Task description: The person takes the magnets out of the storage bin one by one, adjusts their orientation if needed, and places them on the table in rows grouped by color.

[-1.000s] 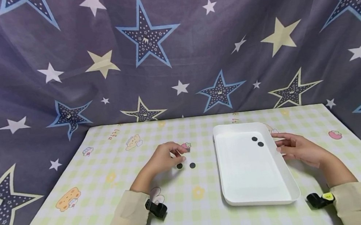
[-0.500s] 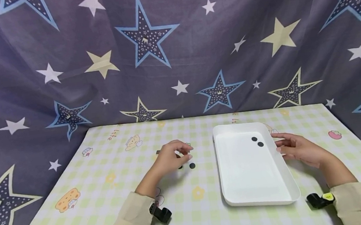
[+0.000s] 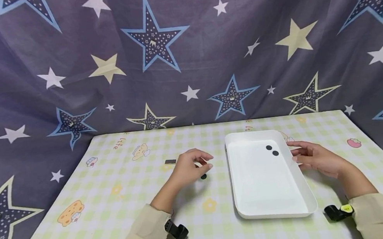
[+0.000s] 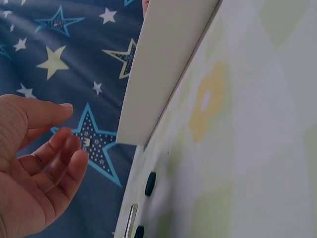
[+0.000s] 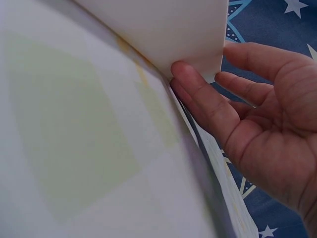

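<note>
My left hand [image 3: 189, 169] hovers over the cloth left of a white rectangular tray [image 3: 258, 186]. Its fingers are loosely bent, and the left wrist view shows nothing between thumb and fingertips. Under and beside it lie small black discs, one disc [image 3: 203, 176] partly showing past the thumb. Behind the wrist lies a small dark rectangular piece [image 3: 170, 162] with a pale edge. My right hand [image 3: 318, 159] rests its fingertips against the tray's outer right wall, as the right wrist view also shows. Inside the tray, toward the far right, sit two black discs [image 3: 269, 147].
A green-and-white checked cloth [image 3: 119, 236] with cartoon prints covers the table. At its far edge hangs a dark curtain [image 3: 204, 36] patterned with stars. A black wrist camera [image 3: 177, 231] sticks out from the left sleeve, another wrist camera [image 3: 338, 212] from the right.
My left hand has moved right toward the tray, uncovering the dark rectangular piece on its left and hiding one of the discs on the cloth. The right hand and tray stay put.
</note>
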Tool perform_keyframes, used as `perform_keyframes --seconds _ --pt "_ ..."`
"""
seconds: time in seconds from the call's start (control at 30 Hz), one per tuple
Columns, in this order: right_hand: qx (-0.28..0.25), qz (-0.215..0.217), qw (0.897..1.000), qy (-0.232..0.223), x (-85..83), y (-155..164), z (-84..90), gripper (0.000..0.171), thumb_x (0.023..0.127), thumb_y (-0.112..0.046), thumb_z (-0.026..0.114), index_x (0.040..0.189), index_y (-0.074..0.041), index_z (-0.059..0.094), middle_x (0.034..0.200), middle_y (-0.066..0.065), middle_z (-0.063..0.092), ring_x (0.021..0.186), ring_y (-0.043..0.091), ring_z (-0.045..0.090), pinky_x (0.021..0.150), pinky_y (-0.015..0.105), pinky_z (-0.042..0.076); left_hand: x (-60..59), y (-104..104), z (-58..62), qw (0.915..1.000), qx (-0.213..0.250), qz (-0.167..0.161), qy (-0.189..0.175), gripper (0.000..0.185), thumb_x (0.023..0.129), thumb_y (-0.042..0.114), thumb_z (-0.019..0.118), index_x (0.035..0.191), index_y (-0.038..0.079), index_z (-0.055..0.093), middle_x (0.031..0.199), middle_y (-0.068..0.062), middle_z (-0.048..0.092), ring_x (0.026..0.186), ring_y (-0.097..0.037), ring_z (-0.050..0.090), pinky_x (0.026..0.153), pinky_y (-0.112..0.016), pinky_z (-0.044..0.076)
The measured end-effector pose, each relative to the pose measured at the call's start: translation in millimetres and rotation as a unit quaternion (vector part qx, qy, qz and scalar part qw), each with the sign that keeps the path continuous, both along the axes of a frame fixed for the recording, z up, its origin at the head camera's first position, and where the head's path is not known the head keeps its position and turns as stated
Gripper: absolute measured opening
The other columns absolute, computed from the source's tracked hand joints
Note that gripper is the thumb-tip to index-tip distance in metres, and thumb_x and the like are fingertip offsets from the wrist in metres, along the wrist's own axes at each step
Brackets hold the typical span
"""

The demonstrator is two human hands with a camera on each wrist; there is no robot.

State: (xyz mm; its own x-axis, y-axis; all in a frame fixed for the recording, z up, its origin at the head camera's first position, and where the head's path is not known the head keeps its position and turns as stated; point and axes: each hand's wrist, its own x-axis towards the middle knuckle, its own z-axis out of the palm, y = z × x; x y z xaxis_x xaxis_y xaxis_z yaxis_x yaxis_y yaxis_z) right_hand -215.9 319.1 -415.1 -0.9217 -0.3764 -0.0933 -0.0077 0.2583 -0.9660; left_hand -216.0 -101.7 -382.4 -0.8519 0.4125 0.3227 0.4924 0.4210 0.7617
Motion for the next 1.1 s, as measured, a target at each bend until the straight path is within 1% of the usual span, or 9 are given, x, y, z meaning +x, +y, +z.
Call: perform_keyframes --seconds 0.23,0.4,0.6,0.8,0.9,0.93,0.97,1.03,1.1 --pt "0.001 0.000 1.000 0.001 0.7 -1.2 1.4 0.068 0.099 -0.011 0.058 0.150 0.009 0.018 0.137 0.039 0.032 0.103 0.008 0.058 0.083 0.036 0.055 -2.6 14.0 3.1 0.9997 0.001 -0.019 -0.014 0.015 0.085 0.004 0.074 0.099 0.008 0.074 0.101 -0.005 0.069 0.083 -0.013 0.065 0.065 -0.026 0.055" --pt "0.002 -0.002 1.000 0.003 0.7 -1.0 1.3 0.067 0.099 -0.011 0.058 0.150 0.010 0.019 0.136 0.039 0.033 0.102 0.008 0.058 0.083 0.036 0.055 -8.0 23.7 4.9 0.9994 -0.002 -0.030 -0.013 0.015 0.085 0.005 0.074 0.100 0.008 0.074 0.102 -0.008 0.069 0.083 -0.013 0.065 0.065 -0.025 0.054" --pt "0.003 -0.005 1.000 0.000 -0.4 -0.3 -0.3 0.067 0.099 -0.012 0.058 0.149 0.010 0.020 0.136 0.039 0.034 0.102 0.008 0.058 0.083 0.035 0.055 -13.5 32.9 8.7 0.9988 -0.003 -0.038 -0.031 0.015 0.085 0.004 0.074 0.100 0.006 0.074 0.104 -0.009 0.069 0.083 -0.012 0.065 0.062 -0.024 0.054" --pt "0.001 -0.004 1.000 0.000 -1.4 -0.5 -0.7 0.067 0.098 -0.012 0.059 0.149 0.009 0.021 0.137 0.039 0.034 0.103 0.008 0.059 0.083 0.035 0.055 -17.6 40.9 13.5 0.9981 -0.008 -0.041 -0.045 0.016 0.085 0.005 0.074 0.100 0.010 0.075 0.103 -0.005 0.070 0.083 -0.010 0.064 0.067 -0.029 0.055" --pt "0.001 -0.003 1.000 0.000 -1.3 -0.3 -0.5 0.067 0.098 -0.012 0.059 0.149 0.009 0.021 0.138 0.039 0.034 0.103 0.008 0.059 0.083 0.035 0.055 -18.0 45.1 16.5 0.9981 -0.030 -0.025 -0.047 0.015 0.085 0.012 0.076 0.100 0.016 0.075 0.096 0.003 0.071 0.080 -0.006 0.063 0.075 -0.039 0.048" --pt "0.001 -0.003 1.000 0.001 -1.3 -0.3 -0.4 0.067 0.098 -0.011 0.059 0.149 0.010 0.021 0.138 0.039 0.034 0.103 0.008 0.059 0.083 0.035 0.055 -18.0 46.6 17.6 0.9979 -0.038 -0.019 -0.048 0.015 0.085 0.015 0.076 0.100 0.018 0.076 0.093 0.006 0.071 0.079 -0.005 0.063 0.073 -0.043 0.043" --pt "0.001 -0.003 1.000 0.001 -1.3 -0.3 -0.4 0.067 0.098 -0.011 0.059 0.149 0.010 0.021 0.138 0.039 0.034 0.103 0.008 0.059 0.083 0.035 0.055 -18.1 48.1 18.6 0.9976 -0.045 -0.014 -0.050 0.015 0.085 0.017 0.077 0.100 0.020 0.076 0.090 0.009 0.070 0.079 -0.004 0.062 0.067 -0.044 0.039" --pt "0.001 -0.003 1.000 0.002 -1.2 -0.4 -0.7 0.067 0.098 -0.011 0.059 0.149 0.010 0.021 0.137 0.039 0.035 0.103 0.008 0.059 0.083 0.035 0.055 -19.4 51.6 19.5 0.9975 -0.048 -0.018 -0.049 0.015 0.085 0.017 0.077 0.100 0.020 0.076 0.089 0.008 0.071 0.079 -0.003 0.062 0.067 -0.040 0.035" --pt "-0.001 -0.002 1.000 0.003 -1.1 -0.3 -1.1 0.067 0.099 -0.011 0.058 0.149 0.010 0.020 0.136 0.038 0.036 0.102 0.008 0.059 0.083 0.035 0.055 -20.9 55.6 20.0 0.9975 -0.038 -0.033 -0.050 0.016 0.085 0.014 0.077 0.100 0.016 0.076 0.093 0.002 0.072 0.079 -0.004 0.062 0.065 -0.036 0.041"
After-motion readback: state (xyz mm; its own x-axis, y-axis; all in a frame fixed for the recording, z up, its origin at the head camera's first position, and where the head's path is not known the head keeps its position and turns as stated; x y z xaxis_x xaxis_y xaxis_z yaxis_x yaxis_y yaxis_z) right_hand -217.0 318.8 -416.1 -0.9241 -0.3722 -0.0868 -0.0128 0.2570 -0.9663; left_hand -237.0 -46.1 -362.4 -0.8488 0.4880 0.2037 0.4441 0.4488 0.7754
